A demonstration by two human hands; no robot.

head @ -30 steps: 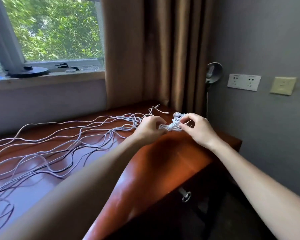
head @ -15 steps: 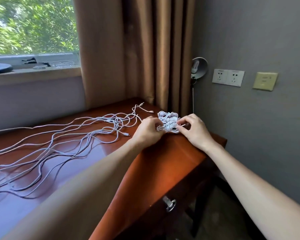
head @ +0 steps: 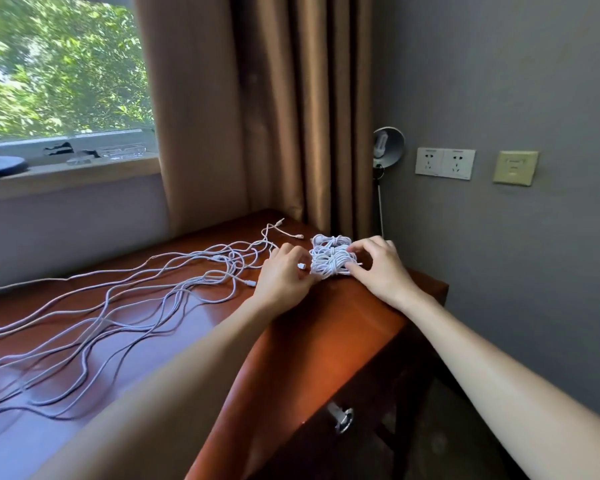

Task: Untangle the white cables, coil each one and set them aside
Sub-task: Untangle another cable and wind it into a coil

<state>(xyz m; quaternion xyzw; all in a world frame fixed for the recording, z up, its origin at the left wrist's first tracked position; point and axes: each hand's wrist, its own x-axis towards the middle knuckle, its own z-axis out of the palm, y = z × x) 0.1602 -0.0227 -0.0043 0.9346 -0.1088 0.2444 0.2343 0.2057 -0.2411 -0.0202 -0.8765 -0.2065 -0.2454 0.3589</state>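
Coiled white cable bundles (head: 329,259) lie together at the far right corner of the reddish wooden desk (head: 319,344). My left hand (head: 284,277) touches the nearest bundle's left side with curled fingers, next to a small white plug. My right hand (head: 378,265) holds its right side, fingertips pinching the coil. Several loose white cables (head: 118,306) stretch in long tangled strands across the desk to the left, their plug ends (head: 291,233) lying near the bundles.
A brown curtain (head: 274,109) hangs behind the desk corner. A small lamp (head: 388,147) stands beside the grey wall, with wall sockets (head: 444,163) to its right. The window sill (head: 66,168) runs at left. A drawer knob (head: 342,417) shows on the desk's front.
The coiled bundle was lowered onto the desk corner beside the other coils. Both hands stay on it, and the view has shifted to the right.
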